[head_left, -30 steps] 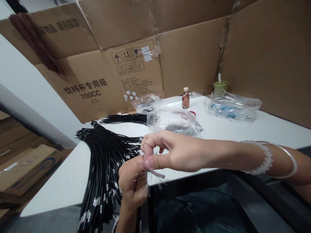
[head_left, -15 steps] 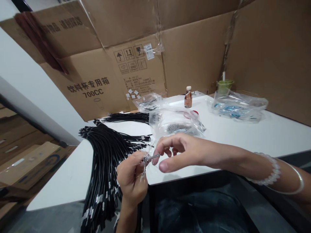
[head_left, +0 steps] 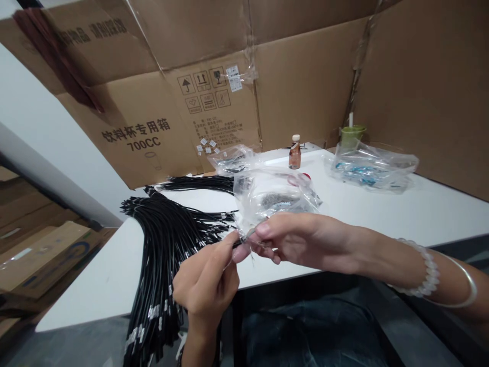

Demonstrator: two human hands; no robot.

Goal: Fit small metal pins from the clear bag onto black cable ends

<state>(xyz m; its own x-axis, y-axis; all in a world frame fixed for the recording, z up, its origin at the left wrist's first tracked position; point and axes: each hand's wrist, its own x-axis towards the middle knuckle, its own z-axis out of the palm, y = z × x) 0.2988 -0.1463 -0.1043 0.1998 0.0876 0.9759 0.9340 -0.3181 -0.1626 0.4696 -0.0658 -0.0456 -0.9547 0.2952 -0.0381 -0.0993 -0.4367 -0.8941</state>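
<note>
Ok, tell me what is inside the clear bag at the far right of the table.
The clear bag holds a jumble of blue and teal pieces, seen through the crinkled plastic. What they are cannot be told. A green cup stands behind it, its base hidden.

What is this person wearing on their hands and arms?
Both hands, left hand and right hand, are bare, with no gloves or sleeves in view. The right wrist carries a bead bracelet of pale translucent beads and, beside it, a thin silver bangle. The left wrist shows nothing worn.
</note>
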